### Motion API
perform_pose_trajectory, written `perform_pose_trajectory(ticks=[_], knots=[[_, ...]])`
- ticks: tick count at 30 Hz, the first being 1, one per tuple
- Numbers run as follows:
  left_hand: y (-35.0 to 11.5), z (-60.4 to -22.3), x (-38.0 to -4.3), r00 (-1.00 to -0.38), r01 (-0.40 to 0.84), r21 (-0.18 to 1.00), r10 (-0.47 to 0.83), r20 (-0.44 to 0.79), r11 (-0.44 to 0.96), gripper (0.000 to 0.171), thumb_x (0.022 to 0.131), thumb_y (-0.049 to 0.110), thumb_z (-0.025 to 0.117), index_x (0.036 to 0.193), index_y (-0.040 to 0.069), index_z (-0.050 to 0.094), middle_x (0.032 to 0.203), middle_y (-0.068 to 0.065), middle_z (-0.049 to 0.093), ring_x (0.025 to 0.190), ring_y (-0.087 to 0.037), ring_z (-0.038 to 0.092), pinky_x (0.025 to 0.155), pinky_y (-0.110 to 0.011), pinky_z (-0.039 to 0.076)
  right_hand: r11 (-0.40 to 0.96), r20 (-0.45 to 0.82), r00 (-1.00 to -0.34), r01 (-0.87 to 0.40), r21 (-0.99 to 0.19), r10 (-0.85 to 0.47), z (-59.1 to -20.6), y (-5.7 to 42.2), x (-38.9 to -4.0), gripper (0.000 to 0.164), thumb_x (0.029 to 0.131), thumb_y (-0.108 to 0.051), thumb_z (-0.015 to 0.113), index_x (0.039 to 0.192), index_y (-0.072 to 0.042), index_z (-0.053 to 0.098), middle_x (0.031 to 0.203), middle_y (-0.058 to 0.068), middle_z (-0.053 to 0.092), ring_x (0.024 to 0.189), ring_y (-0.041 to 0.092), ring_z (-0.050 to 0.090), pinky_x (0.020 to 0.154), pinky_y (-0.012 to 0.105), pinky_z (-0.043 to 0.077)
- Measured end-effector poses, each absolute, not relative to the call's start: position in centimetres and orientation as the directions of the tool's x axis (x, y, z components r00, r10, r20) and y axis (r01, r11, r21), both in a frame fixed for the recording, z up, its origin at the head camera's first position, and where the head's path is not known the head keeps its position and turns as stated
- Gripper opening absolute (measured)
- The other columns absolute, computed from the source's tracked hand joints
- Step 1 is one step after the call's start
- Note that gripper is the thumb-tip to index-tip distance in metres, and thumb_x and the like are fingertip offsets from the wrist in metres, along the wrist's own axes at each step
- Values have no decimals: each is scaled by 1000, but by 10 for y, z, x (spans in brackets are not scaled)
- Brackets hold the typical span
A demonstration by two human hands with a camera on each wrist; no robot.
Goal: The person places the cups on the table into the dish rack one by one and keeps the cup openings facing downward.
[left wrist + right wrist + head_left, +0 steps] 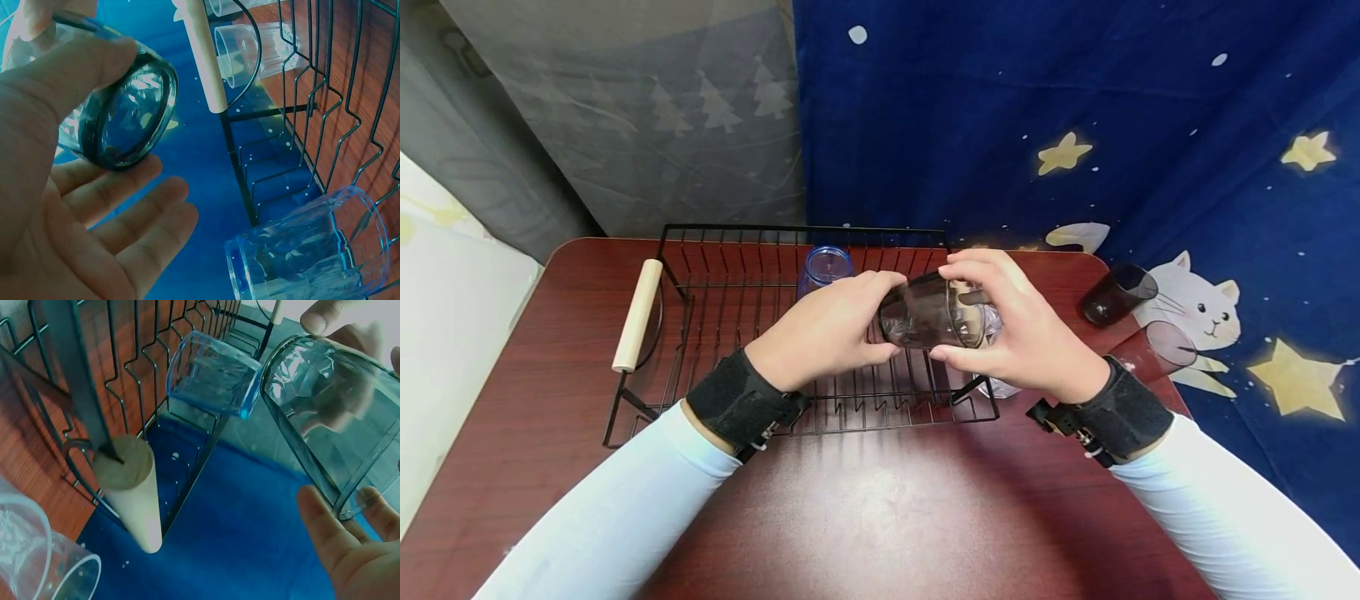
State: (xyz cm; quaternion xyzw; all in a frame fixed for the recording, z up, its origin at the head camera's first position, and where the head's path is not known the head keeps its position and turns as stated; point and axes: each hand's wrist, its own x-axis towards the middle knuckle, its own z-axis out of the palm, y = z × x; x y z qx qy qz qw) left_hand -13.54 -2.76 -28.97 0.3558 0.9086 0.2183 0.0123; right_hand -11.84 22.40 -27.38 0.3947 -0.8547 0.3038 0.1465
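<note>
Over the wire rack (737,226), we saw left hand (831,329) and right hand (1013,321) gripping a smoky glass (921,312) sideways by opposite ends, presumably for steadiness; blue glass (827,267) stood to its left.

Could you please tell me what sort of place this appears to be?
Probably a home-like room, though I can't be sure: a black wire dish rack stands on a wood-grain table, with a blue star-print curtain behind.
</note>
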Motion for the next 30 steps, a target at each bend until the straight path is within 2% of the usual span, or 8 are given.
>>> perform_pose_trajectory(ticks=[2, 5, 9, 12, 18, 23, 26, 30], knots=[[-27, -290, -136, -740, 645, 420, 659, 135, 638, 77, 82, 36, 81, 143, 6, 44, 122, -6, 61, 100, -15, 62, 87, -36, 53, 484, 500, -637, -771, -415, -586, -274, 222, -117, 79, 68, -28, 91, 133, -5, 54, 138, 14, 50, 130, 25, 46, 106, 27, 38], [-26, -290, -135, -738, 639, 444, 664, 121, 629, 80, 80, 33, 83, 144, 6, 43, 122, -5, 60, 102, -14, 61, 89, -35, 53, 454, 504, -625, -781, -429, -596, -275, 220, -115, 77, 75, -40, 87, 133, -3, 54, 139, 16, 50, 129, 27, 46, 105, 26, 38], [-25, -292, -134, -733, 638, 463, 670, 120, 615, 81, 78, 33, 85, 142, 7, 43, 120, -4, 60, 102, -13, 61, 89, -33, 53, 445, 496, -623, -781, -439, -605, -277, 220, -113, 76, 83, -56, 74, 133, -3, 53, 140, 18, 49, 129, 28, 45, 104, 26, 37], [-28, -293, -134, -728, 648, 460, 672, 139, 607, 78, 76, 34, 86, 139, 7, 47, 117, -3, 61, 101, -13, 61, 88, -33, 53, 461, 479, -637, -770, -441, -604, -280, 220, -112, 77, 80, -53, 79, 133, -4, 52, 142, 16, 48, 132, 28, 44, 108, 30, 35], [-37, -290, -136, -739, 647, 426, 658, 146, 632, 82, 74, 41, 87, 139, 9, 49, 120, -2, 63, 103, -13, 60, 90, -34, 52, 535, 438, -681, -733, -421, -587, -286, 221, -115, 81, 70, -30, 91, 135, -9, 49, 147, 11, 48, 137, 27, 43, 113, 43, 33], [-41, -285, -137, -751, 630, 447, 644, 145, 634, 86, 74, 45, 87, 143, 10, 49, 126, -3, 62, 100, -12, 59, 89, -34, 52, 590, 439, -690, -722, -362, -575, -289, 222, -117, 83, 69, -34, 90, 135, -9, 48, 148, 12, 50, 134, 32, 47, 110, 52, 32], [-44, -283, -137, -759, 616, 461, 638, 132, 639, 87, 75, 46, 86, 144, 12, 48, 129, -2, 60, 98, -12, 58, 87, -34, 52, 601, 438, -682, -728, -331, -585, -292, 222, -119, 84, 70, -37, 89, 137, -7, 48, 147, 12, 50, 132, 33, 48, 109, 53, 33], [-46, -280, -138, -756, 617, 478, 639, 140, 625, 83, 75, 45, 85, 143, 14, 49, 130, -1, 59, 106, -12, 57, 89, -33, 52, 624, 418, -686, -723, -298, -595, -294, 222, -122, 85, 71, -39, 87, 139, -6, 49, 142, 12, 53, 129, 34, 49, 112, 55, 32]])
